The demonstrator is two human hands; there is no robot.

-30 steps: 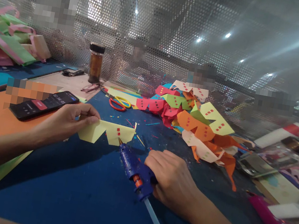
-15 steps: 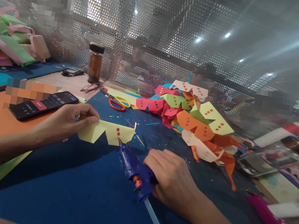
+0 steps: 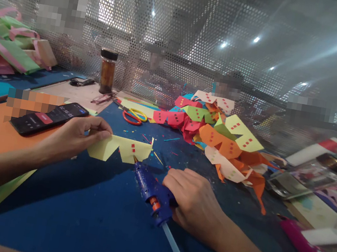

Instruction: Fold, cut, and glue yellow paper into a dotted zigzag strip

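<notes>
Between the thumb and fingers of my left hand [image 3: 89, 131] is the left end of a yellow paper cutout [image 3: 127, 150] with notches along its lower edge and small red squares on its right part. My right hand [image 3: 193, 197] is wrapped round a blue hot glue gun [image 3: 150, 190], with a clear glue stick [image 3: 177, 251] poking out of its back end. The metal tip of the gun is at the paper, just below the red squares. Whether the tip touches the paper I cannot tell.
Similar coloured paper cutouts [image 3: 221, 139] lie heaped beyond my right hand. Behind the paper are scissors [image 3: 134, 116] and tiny paper scraps. A phone [image 3: 49, 118] lies on orange paper at left; a brown jar [image 3: 107, 72] stands behind. A pink tool [image 3: 312, 251] rests at far right.
</notes>
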